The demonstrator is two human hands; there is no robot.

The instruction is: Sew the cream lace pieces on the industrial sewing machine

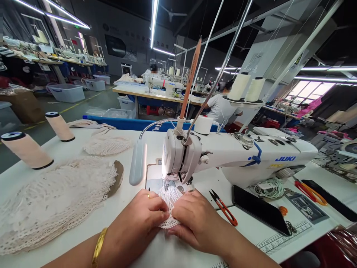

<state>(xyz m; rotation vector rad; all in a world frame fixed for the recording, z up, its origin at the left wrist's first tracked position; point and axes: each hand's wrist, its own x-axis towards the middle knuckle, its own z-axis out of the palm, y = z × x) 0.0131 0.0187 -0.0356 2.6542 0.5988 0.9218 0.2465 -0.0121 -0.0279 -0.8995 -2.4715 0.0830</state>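
Note:
A small piece of white lace fabric (170, 197) lies under the needle area of the white JUKI sewing machine (181, 152). My left hand (142, 214) pinches its left side, fingers curled and thumb pressed in. From the right, my right hand (196, 219) grips the same piece, with the thumb low at its near edge. Both hands sit close together just in front of the presser foot, whose contact with the lace is partly hidden. A lit grey lamp (137, 163) hangs left of the machine head.
Stacked lace pieces (55, 197) and peach thread cones (28, 150) occupy the table's left. At right lie orange thread snips (223, 207), a black phone (259, 208), a coiled cable (269, 188) and red-orange scissors (309, 192). A person (220, 108) sits beyond the machine.

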